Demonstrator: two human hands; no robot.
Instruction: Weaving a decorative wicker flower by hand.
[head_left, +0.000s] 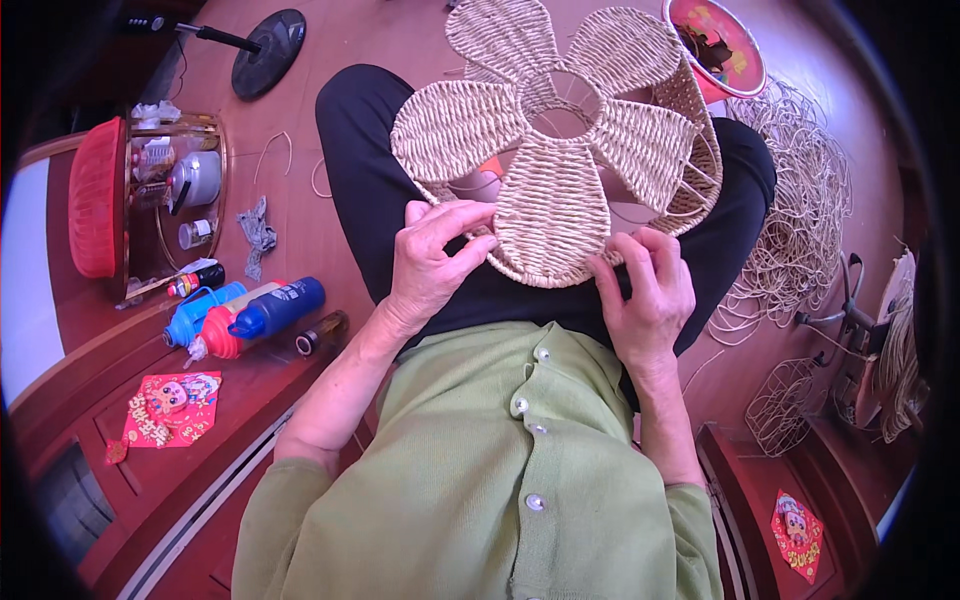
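Note:
A flower-shaped woven basket [552,215] of pale twisted cord rests across my lap, its broad petals set around a round central opening. Curved woven side walls show behind the petals, and loose strands hang by the right petal. At the left edge of the nearest petal, my left hand [432,255] has its thumb and bent fingers closed on the rim. My right hand [650,285] pinches the same petal's lower right edge between thumb and fingertips. What the fingertips hold underneath is hidden.
A large tangle of cord [790,200] lies on the floor at right, below a red basin [715,45]. At left stand a shelf cart with a pot [195,180] and several flasks [280,305]. A round black stand base [268,55] is at the far left.

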